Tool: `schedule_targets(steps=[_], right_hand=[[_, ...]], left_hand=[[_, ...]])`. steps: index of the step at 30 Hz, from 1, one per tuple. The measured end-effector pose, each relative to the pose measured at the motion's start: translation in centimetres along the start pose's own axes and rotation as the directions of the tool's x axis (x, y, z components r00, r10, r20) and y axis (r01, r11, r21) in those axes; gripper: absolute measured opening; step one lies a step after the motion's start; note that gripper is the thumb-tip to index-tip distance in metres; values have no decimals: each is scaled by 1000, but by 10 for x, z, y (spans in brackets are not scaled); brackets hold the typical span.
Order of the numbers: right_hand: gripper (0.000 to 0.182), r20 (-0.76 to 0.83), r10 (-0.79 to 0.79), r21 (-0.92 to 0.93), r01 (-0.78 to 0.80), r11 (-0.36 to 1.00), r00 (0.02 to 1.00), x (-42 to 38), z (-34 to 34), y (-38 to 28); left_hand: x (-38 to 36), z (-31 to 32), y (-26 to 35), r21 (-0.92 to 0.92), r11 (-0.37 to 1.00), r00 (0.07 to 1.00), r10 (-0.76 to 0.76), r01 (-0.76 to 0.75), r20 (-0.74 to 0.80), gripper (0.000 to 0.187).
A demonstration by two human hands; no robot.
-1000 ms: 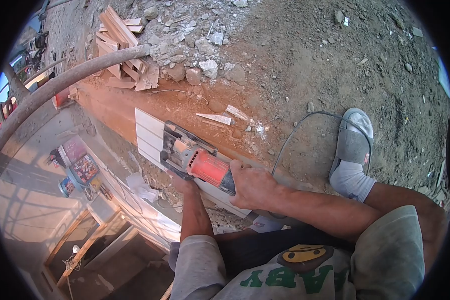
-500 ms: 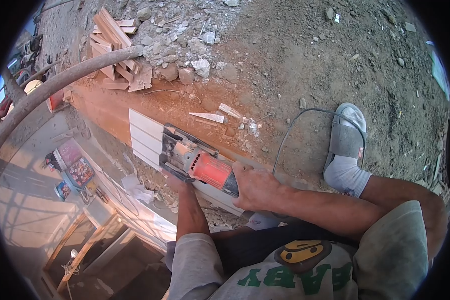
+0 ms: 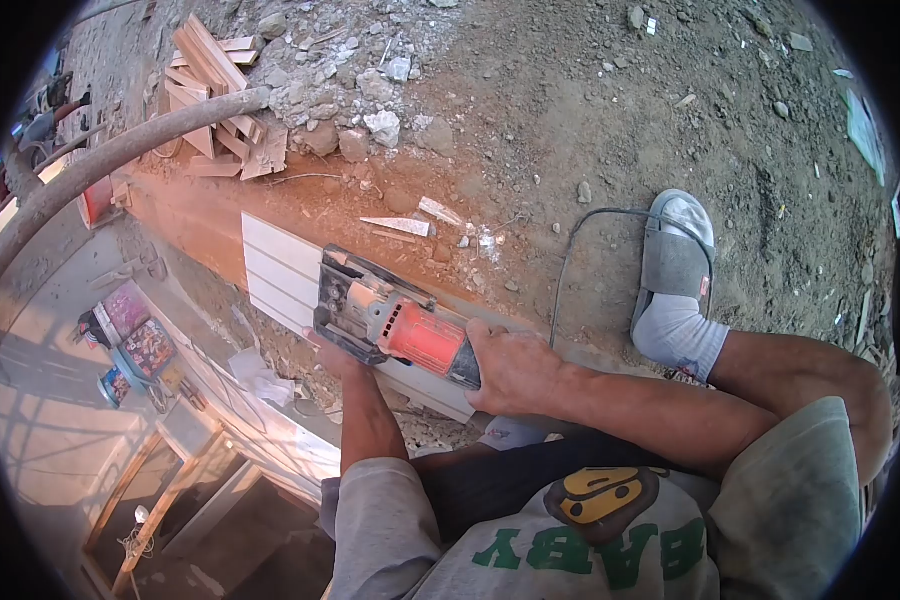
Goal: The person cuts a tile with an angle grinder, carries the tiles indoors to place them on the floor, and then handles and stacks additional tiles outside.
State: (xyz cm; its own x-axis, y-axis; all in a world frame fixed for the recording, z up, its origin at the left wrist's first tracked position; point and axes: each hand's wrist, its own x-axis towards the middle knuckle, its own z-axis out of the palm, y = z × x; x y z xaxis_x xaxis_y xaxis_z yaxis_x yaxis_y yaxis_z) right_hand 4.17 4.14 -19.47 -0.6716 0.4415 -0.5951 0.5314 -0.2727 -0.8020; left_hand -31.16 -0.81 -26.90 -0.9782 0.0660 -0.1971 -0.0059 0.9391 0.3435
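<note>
A red and black power tool (image 3: 422, 338) with a metal base lies on a long pale board (image 3: 280, 275) marked with parallel lines. My right hand (image 3: 515, 368) is wrapped round the rear end of its red body. At the tool's front lower edge is my left hand (image 3: 338, 352), its fingers partly hidden under the frame; what exactly they grip cannot be made out. A dark cable (image 3: 568, 260) loops over the dirt to my sandalled foot (image 3: 678, 255).
Cut wooden pieces (image 3: 215, 95) are piled at the upper left, behind a curved pole (image 3: 120, 145). Pale offcuts (image 3: 398, 226) and stones (image 3: 383, 128) lie beyond the board. Lower left, a wooden frame (image 3: 160, 500) stands at a lower level.
The view has shifted slightly, so the ground and board appear a little further left. The tool sits slightly further from the board's left end. Both hands keep their places on it.
</note>
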Motion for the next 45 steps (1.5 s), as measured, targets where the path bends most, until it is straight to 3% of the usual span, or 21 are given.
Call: schedule_targets(steps=[7,10,12,16,17,18,22,24,25,27,31,33,36,40,45], right_hand=[[55,12,22,-14,-22,1000,1000,-7,-2,2],[56,-4,6,-3,-6,1000,1000,-8,0,3],[56,-23,-8,26,8,1000,1000,-9,4,6],[55,-36,-6,32,7,999,999,-9,6,8],[56,-69,-18,26,20,999,997,-10,9,9],[56,-77,-24,30,27,999,997,-10,10,9],[56,-90,-32,53,37,998,995,-8,11,13],[56,-104,-41,68,49,996,994,-7,16,11],[55,-87,-31,69,37,997,996,-6,15,11],[55,-72,-23,61,27,998,997,-8,11,12],[54,-82,-9,74,15,997,997,-12,11,11],[54,-78,5,61,0,998,997,-17,10,13],[54,-49,14,47,-12,999,999,-24,8,15],[54,-70,14,61,-10,998,997,-30,13,20],[56,-69,23,44,-20,999,997,-39,15,26]], left_hand=[[-30,-5,17,-22,998,998,-62,63,14,99],[-46,-8,27,-67,997,997,-21,26,74,92],[-61,-9,34,-168,981,994,-87,96,60,81],[-23,-6,-19,-223,975,994,46,-24,98,77],[-24,-5,-30,65,984,985,159,-164,71,74],[-29,-3,-37,345,896,960,271,-280,75,70],[-120,-13,-32,322,876,932,356,-358,69,69],[-142,-11,-27,179,923,922,366,-342,-125,70],[-139,-11,-27,173,921,919,372,-349,-127,70],[-132,-10,-31,306,949,995,93,-76,-40,72],[-112,-9,-38,266,963,999,-39,45,-30,69],[-77,-4,-69,491,868,994,102,-77,-25,59],[-65,-4,-81,491,855,985,167,-167,45,53],[-113,-15,-50,546,793,958,280,-271,70,50],[-126,-21,-40,466,811,935,314,-353,163,60]])
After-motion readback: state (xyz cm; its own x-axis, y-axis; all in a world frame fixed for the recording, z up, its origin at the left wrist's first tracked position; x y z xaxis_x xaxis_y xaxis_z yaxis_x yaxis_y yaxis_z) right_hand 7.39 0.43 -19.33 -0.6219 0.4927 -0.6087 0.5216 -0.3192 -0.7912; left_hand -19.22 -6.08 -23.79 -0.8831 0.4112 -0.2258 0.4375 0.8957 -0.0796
